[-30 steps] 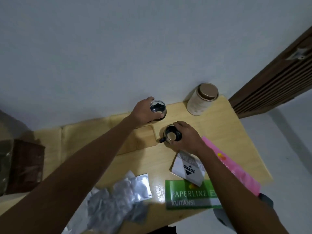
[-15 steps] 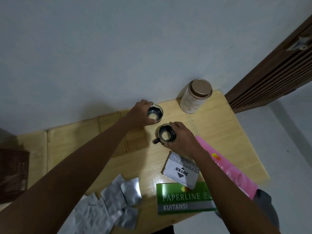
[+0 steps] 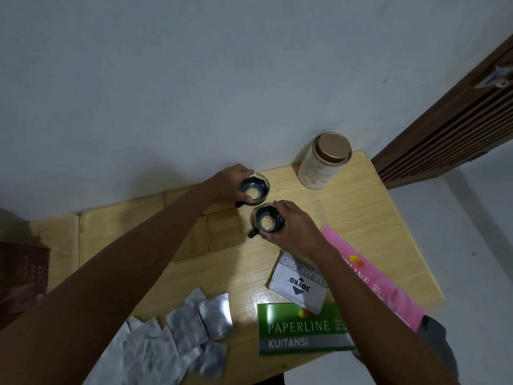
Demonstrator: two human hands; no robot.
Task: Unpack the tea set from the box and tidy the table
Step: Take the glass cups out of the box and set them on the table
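Note:
Two small glass tea cups with dark insides stand on the wooden table (image 3: 361,207) near the wall. My left hand (image 3: 227,184) wraps the far cup (image 3: 254,188) from its left side. My right hand (image 3: 294,232) grips the near cup (image 3: 268,220) from its right; that cup's dark handle points left. The cups stand close together, a small gap between them. Just left of the near cup lie two square wooden coasters (image 3: 222,234), partly under my left forearm. Crumpled silver foil wrappers (image 3: 177,337) lie at the front left.
A cream tin with a bronze lid (image 3: 323,162) stands at the back right. A white stamp-pad box (image 3: 298,282), a green receipt book (image 3: 299,332) and a pink booklet (image 3: 380,284) lie at the front right. A dark brown box (image 3: 22,279) sits far left.
Both hands have shifted the cups slightly; the far cup now sits lower on the table beside the near one. The camera view has drifted.

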